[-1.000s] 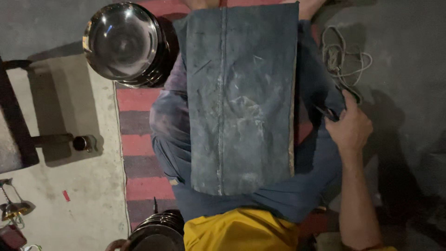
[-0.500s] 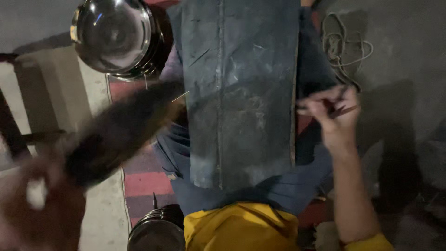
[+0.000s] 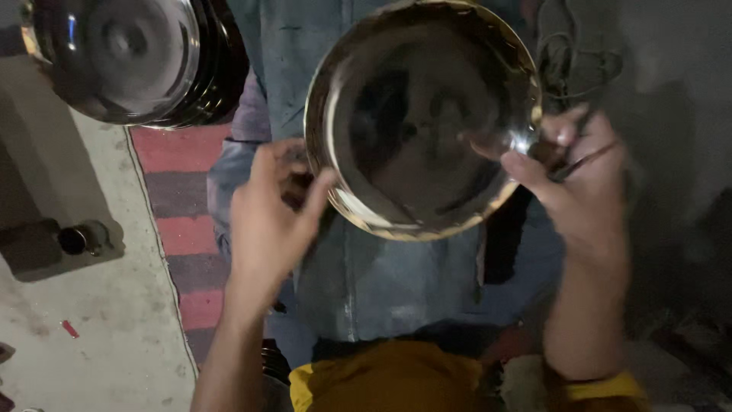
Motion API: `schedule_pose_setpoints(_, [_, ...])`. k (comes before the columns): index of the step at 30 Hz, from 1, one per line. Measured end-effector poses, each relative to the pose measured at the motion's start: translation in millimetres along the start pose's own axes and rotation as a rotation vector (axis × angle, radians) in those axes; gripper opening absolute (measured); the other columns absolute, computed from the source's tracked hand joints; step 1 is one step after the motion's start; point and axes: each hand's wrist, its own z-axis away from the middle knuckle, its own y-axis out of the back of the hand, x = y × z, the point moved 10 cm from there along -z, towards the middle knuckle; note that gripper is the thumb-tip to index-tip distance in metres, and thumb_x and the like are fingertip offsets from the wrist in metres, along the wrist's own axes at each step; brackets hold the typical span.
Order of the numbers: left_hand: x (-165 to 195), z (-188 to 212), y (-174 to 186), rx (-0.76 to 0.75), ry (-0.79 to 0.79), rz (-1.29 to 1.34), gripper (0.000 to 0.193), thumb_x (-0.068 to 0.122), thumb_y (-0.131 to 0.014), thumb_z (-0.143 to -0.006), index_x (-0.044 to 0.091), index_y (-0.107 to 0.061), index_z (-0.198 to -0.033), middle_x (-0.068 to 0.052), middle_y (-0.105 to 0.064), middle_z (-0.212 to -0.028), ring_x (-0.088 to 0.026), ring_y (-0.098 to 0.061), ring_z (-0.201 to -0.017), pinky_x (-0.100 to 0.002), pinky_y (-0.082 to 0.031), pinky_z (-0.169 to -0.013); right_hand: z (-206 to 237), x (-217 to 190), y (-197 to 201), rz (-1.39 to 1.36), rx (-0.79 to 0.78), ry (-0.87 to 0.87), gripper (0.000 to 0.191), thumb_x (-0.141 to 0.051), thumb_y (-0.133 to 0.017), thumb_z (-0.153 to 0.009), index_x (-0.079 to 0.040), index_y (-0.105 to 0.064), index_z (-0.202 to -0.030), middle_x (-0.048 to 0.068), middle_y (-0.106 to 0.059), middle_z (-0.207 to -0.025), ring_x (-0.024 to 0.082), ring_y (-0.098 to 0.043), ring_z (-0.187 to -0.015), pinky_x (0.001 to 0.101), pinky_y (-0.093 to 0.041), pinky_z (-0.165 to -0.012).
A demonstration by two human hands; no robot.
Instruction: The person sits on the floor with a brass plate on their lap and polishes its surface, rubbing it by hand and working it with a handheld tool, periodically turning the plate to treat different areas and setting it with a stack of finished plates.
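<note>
I hold a shiny round steel plate [image 3: 427, 114] up over my lap with both hands. My left hand [image 3: 271, 214] grips its lower left rim. My right hand [image 3: 579, 183] pinches the right rim and also keeps a thin dark tool [image 3: 583, 156] between its fingers. Under the plate lies a grey-blue board or cloth [image 3: 381, 282] across my jeans-clad legs. My yellow shirt [image 3: 396, 378] shows at the bottom.
A stack of steel plates [image 3: 130, 57] stands at the top left on a red and grey striped mat [image 3: 179, 206]. A small dark cylinder [image 3: 84, 238] lies on the concrete floor at the left. A coiled cord [image 3: 572, 57] lies at the top right.
My left hand swung in from the left with a plate and now holds it over my lap. My right hand rose from the side to grip the plate's right rim.
</note>
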Motion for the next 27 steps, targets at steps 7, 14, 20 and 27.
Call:
schedule_pose_setpoints(7, [70.6,-11.1,-19.4,0.128,-0.405,-0.602,0.109,0.074,-0.091,-0.069,0.025,-0.046,-0.156,-0.017,-0.040,-0.161,-0.040,-0.042,-0.145,-0.053,-0.042,-0.109,11.6,-28.2,26.6,0.612,0.012,0.196,0.051,-0.005,-0.094,-0.093,-0.002,-0.048,-0.112,0.020,-0.063,-0.100,0.022,-0.068,-0.087,0.0274,-0.058,-0.074])
schedule_pose_setpoints(14, [79.7,-63.8,-48.6,0.109,-0.392,-0.812,0.116,0.078,-0.079,-0.066,0.035,-0.034,-0.163,-0.013,-0.033,-0.164,-0.034,-0.042,-0.146,-0.050,-0.040,-0.105,8.4,-49.3,5.6,0.561,-0.160,0.119,0.072,-0.013,-0.094,-0.083,0.004,-0.046,-0.135,0.013,-0.068,-0.089,0.015,-0.071,-0.079,0.0227,-0.056,-0.062])
schedule_pose_setpoints(20, [54.5,-38.7,-52.1,0.088,-0.309,-0.699,0.134,0.074,-0.087,-0.062,0.013,-0.029,-0.165,-0.010,-0.033,-0.168,-0.027,-0.051,-0.123,-0.043,-0.040,-0.102,5.4,-85.3,-36.8,0.818,-0.079,0.215,0.081,-0.014,-0.097,-0.083,0.009,-0.046,-0.141,0.014,-0.064,-0.071,0.016,-0.066,-0.065,0.0254,-0.049,-0.058])
schedule_pose_setpoints(27, [51.7,-33.9,-59.7,0.140,-0.283,-0.757,0.135,0.088,-0.075,-0.068,0.005,-0.029,-0.164,-0.010,-0.037,-0.169,-0.028,-0.053,-0.112,-0.040,-0.041,-0.092,3.6,-90.4,-60.0,0.951,-0.119,0.238,0.082,-0.021,-0.099,-0.077,0.010,-0.057,-0.140,0.012,-0.058,-0.064,0.014,-0.059,-0.056,0.0288,-0.045,-0.053])
